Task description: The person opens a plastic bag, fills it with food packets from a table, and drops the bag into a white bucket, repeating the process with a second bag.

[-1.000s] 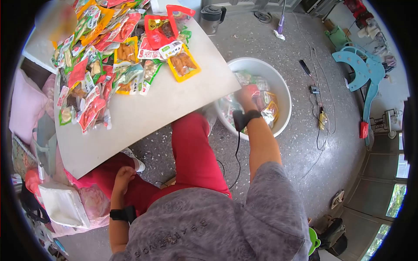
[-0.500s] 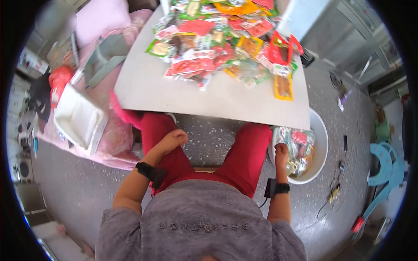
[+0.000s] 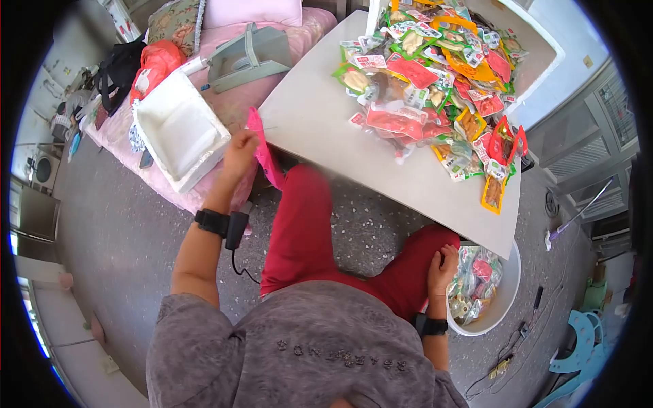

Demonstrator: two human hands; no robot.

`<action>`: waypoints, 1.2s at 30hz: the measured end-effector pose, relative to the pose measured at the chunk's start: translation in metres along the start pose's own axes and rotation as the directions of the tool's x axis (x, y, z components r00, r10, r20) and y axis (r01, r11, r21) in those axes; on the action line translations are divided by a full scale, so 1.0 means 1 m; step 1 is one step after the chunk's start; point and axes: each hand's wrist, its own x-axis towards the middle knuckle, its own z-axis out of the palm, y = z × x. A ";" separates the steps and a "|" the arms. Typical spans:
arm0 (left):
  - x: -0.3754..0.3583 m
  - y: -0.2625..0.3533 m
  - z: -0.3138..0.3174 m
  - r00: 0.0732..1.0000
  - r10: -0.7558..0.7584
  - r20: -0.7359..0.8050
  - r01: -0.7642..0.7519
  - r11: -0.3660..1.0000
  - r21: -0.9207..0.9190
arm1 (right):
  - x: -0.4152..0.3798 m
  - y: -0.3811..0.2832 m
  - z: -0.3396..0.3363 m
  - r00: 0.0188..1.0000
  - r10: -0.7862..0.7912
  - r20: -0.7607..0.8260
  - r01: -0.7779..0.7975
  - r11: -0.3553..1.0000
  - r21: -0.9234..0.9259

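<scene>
My left hand (image 3: 240, 152) is up at the table's left corner with its fingers curled. Its fingertips are right at a bright pink plastic sheet or bag (image 3: 265, 149) hanging by the table edge; whatever the fingers hold is hidden. My right hand (image 3: 443, 268) lies on my right knee with loosely bent fingers and nothing in it, beside a white bucket (image 3: 515, 285). Inside the bucket are clear and pink sealed packets (image 3: 476, 275). A big heap of colourful vacuum-sealed food packets (image 3: 422, 71) covers the far right part of the pale table (image 3: 326, 122).
To the left, a white foam box (image 3: 180, 126) and a grey-green handled tray (image 3: 248, 58) sit on a pink-covered bed (image 3: 112, 129). Another white foam box (image 3: 544, 58) stands behind the heap. Cables (image 3: 507, 353) and a light-blue plastic piece (image 3: 578, 340) lie at the right.
My view has turned left, shifting the table rightward in the picture. My left hand has moved from over my lap out to the pink plastic. The right hand has settled onto my knee.
</scene>
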 end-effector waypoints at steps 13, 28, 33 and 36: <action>0.051 -0.076 -0.156 0.953 -0.249 -0.170 0.254 0.362 0.897 | -0.003 0.004 0.005 0.998 0.057 -0.013 -0.058 0.995 -0.087; 0.055 -0.090 -0.181 0.990 -0.141 -0.014 0.087 0.523 0.848 | 0.000 0.001 0.005 0.997 0.063 -0.039 -0.067 0.992 -0.106; 0.054 -0.079 -0.184 0.959 -0.269 0.090 0.075 0.545 0.835 | 0.001 0.002 0.005 0.997 0.072 -0.034 -0.075 0.993 -0.093; 0.055 -0.084 -0.192 0.940 -0.299 0.162 0.017 0.519 0.855 | 0.001 0.003 0.005 0.997 0.070 -0.042 -0.074 0.994 -0.085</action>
